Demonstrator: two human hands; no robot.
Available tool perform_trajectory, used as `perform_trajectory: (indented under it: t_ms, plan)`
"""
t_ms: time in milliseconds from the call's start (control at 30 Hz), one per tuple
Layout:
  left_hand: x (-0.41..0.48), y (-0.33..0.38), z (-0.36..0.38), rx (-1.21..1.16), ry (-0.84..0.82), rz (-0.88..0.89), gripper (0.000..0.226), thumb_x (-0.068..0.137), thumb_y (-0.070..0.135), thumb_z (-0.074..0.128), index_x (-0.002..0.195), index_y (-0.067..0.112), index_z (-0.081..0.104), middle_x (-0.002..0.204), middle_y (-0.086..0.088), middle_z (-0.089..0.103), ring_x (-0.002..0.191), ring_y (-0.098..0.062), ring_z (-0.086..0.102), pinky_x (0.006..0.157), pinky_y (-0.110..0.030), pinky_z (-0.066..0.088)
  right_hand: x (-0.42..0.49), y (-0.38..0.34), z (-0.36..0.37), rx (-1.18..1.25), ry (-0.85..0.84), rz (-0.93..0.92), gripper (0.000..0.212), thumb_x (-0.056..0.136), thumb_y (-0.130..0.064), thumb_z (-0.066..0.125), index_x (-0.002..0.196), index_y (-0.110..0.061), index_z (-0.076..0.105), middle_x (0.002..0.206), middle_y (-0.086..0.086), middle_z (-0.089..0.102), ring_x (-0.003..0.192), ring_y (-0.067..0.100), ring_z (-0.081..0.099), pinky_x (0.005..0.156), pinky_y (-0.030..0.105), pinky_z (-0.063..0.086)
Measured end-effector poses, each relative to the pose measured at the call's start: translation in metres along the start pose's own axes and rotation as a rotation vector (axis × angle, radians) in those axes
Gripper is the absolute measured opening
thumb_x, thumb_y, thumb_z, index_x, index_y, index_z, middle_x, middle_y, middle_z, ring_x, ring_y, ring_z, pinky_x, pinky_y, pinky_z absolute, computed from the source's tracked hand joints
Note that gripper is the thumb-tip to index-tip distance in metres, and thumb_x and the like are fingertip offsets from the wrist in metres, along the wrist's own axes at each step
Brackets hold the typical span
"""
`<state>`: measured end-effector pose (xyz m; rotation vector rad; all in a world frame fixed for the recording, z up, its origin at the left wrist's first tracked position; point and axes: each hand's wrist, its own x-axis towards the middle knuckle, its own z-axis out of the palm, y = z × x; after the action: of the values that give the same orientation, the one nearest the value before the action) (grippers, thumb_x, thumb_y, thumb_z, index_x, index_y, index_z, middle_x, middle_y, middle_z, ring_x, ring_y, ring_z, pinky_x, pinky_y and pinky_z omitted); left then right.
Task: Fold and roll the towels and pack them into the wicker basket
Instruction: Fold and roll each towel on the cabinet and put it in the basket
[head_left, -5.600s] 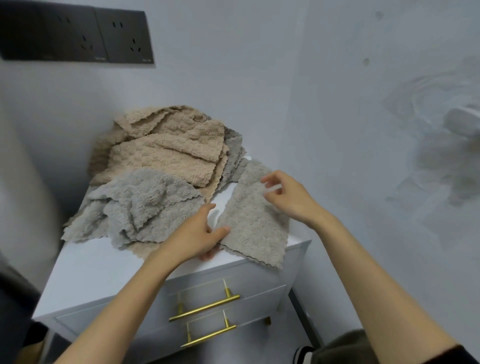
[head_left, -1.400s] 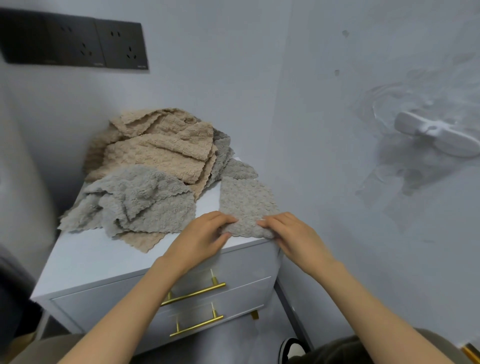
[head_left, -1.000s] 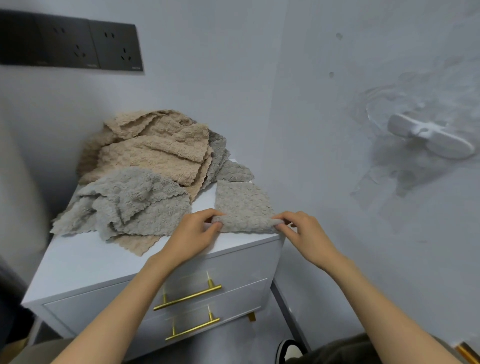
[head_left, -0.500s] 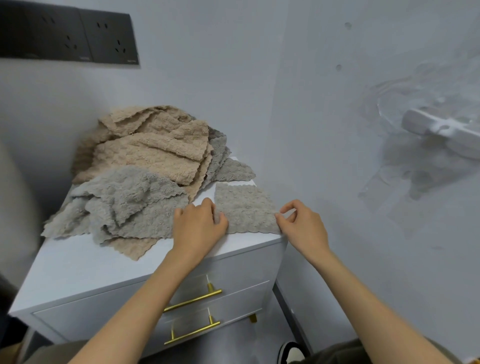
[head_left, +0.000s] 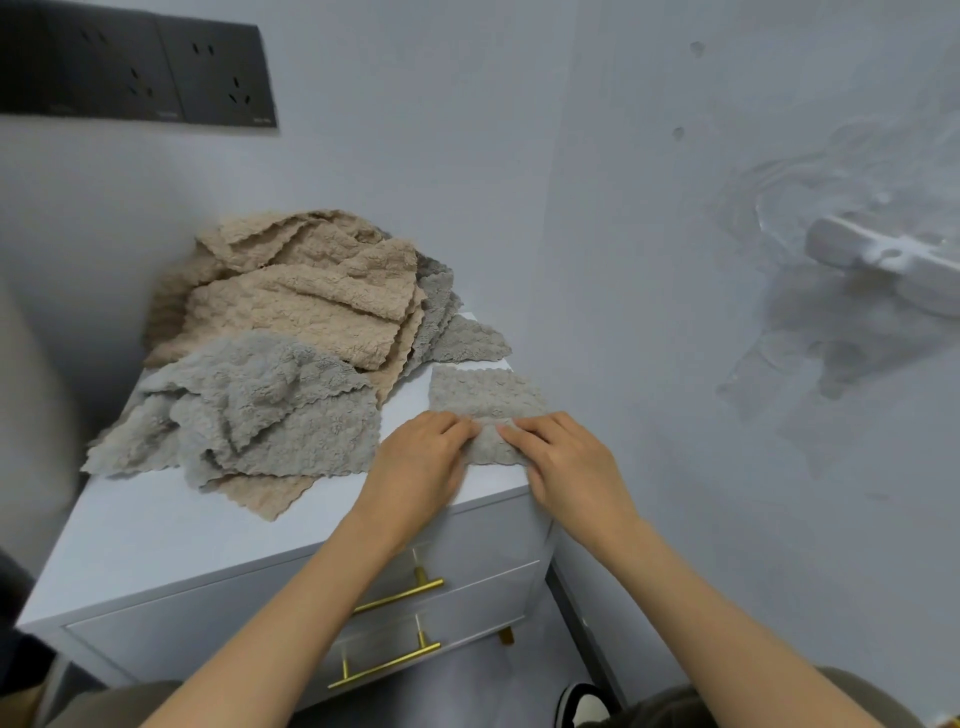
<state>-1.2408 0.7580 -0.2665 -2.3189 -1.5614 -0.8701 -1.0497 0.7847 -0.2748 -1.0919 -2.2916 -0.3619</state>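
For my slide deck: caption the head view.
Left hand and right hand grip a grey towel, near end rolled, on a white dresser beside heaped towels.

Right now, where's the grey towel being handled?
Head view: grey towel at the front right corner of the cabinet, right of the towel pile, left hand and right hand gripping its near edge.

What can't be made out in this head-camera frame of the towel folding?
The wicker basket: nowhere in the head view.
The small grey towel: its near edge lies under the left hand and right hand, thumbs hidden; rolled or folded, pinched or pressed, is unclear.
The towel pile: overlapping layers hide the count.
The white object on the right wall: blurred and cut by the frame edge.
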Motion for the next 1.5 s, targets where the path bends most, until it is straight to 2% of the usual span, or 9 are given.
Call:
perform_trajectory:
  t_ms: [133, 300, 400, 533, 700, 900, 1100, 1233, 1500]
  plan:
    - [-0.006, -0.007, 0.002, 0.009, -0.063, -0.028, 0.038, 0.077, 0.016, 0.067, 0.115, 0.015, 0.068, 0.115, 0.001, 0.069, 0.105, -0.016, 0.064, 0.108, -0.042, 0.036, -0.001, -0.001, -0.013, 0.063, -0.080, 0.076, 0.039, 0.085, -0.027, 0.047, 0.117, -0.025, 0.068, 0.112, -0.011, 0.069, 0.101, 0.013, 0.063, 0.067, 0.025, 0.056]
    - [-0.002, -0.019, -0.002, -0.160, -0.163, -0.113, 0.045, 0.088, 0.014, 0.055, 0.133, 0.019, 0.054, 0.132, 0.004, 0.058, 0.121, -0.012, 0.051, 0.117, -0.026, 0.012, -0.002, 0.012, -0.019, 0.155, -0.308, 0.205, 0.047, 0.095, -0.026, 0.050, 0.141, -0.033, 0.045, 0.141, -0.016, 0.049, 0.130, 0.007, 0.042, 0.095, 0.028, 0.046]
    - [-0.001, -0.023, -0.005, -0.256, -0.194, -0.173, 0.045, 0.088, 0.014, 0.054, 0.133, 0.023, 0.054, 0.124, 0.005, 0.061, 0.111, -0.010, 0.053, 0.098, -0.019, 0.035, -0.001, 0.018, -0.019, 0.190, -0.354, 0.238, 0.051, 0.094, -0.020, 0.047, 0.142, -0.034, 0.042, 0.141, -0.014, 0.049, 0.129, 0.008, 0.041, 0.096, 0.028, 0.044]
    - [0.002, -0.026, -0.009, -0.359, -0.218, -0.221, 0.036, 0.092, 0.020, 0.053, 0.127, 0.025, 0.059, 0.102, 0.005, 0.067, 0.077, -0.005, 0.056, 0.067, -0.017, 0.042, 0.002, 0.023, -0.018, 0.310, -0.369, 0.292, 0.046, 0.096, -0.017, 0.045, 0.140, -0.030, 0.045, 0.129, -0.005, 0.057, 0.120, 0.014, 0.046, 0.094, 0.028, 0.041]
    - [0.002, -0.030, -0.016, -0.418, -0.287, -0.310, 0.033, 0.093, 0.037, 0.047, 0.118, 0.022, 0.061, 0.087, -0.005, 0.066, 0.081, -0.018, 0.060, 0.078, -0.031, 0.046, 0.004, 0.026, -0.021, 0.484, -0.390, 0.425, 0.020, 0.096, -0.027, 0.046, 0.116, -0.029, 0.050, 0.099, 0.005, 0.055, 0.094, 0.010, 0.043, 0.072, 0.020, 0.035]
    - [0.000, -0.028, -0.028, -0.494, -0.317, -0.439, 0.034, 0.097, 0.029, 0.049, 0.070, 0.008, 0.045, 0.060, -0.002, 0.039, 0.055, -0.015, 0.034, 0.055, -0.032, 0.024, 0.011, 0.020, -0.031, 0.763, -0.320, 0.593, 0.013, 0.094, -0.024, 0.058, 0.100, -0.018, 0.068, 0.085, -0.002, 0.069, 0.075, 0.004, 0.058, 0.064, 0.008, 0.039]
    - [-0.002, -0.027, -0.029, -0.450, -0.295, -0.688, 0.040, 0.086, 0.039, 0.059, 0.062, 0.014, 0.039, 0.057, -0.003, 0.037, 0.053, -0.016, 0.034, 0.054, -0.029, 0.023, 0.013, 0.012, -0.027, 0.753, -0.303, 0.764, 0.013, 0.087, -0.039, 0.064, 0.090, -0.026, 0.064, 0.056, -0.009, 0.057, 0.058, 0.006, 0.051, 0.060, 0.023, 0.036]
    - [-0.005, -0.022, -0.031, -0.257, -0.185, -0.730, 0.033, 0.079, 0.044, 0.064, 0.068, 0.014, 0.053, 0.062, 0.006, 0.055, 0.060, -0.013, 0.053, 0.054, -0.025, 0.037, 0.016, 0.011, -0.020, 0.586, -0.254, 0.790, 0.020, 0.080, -0.047, 0.066, 0.088, -0.030, 0.060, 0.067, -0.005, 0.063, 0.071, 0.014, 0.060, 0.067, 0.031, 0.048]
    - [-0.012, -0.012, -0.021, -0.187, 0.071, -0.252, 0.013, 0.087, 0.012, 0.061, 0.094, 0.022, 0.066, 0.093, 0.008, 0.061, 0.090, -0.013, 0.053, 0.074, -0.030, 0.045, 0.015, -0.003, -0.011, 0.260, -0.019, 0.306, 0.022, 0.088, -0.013, 0.058, 0.104, -0.028, 0.062, 0.097, -0.007, 0.054, 0.095, 0.015, 0.046, 0.069, 0.028, 0.040]
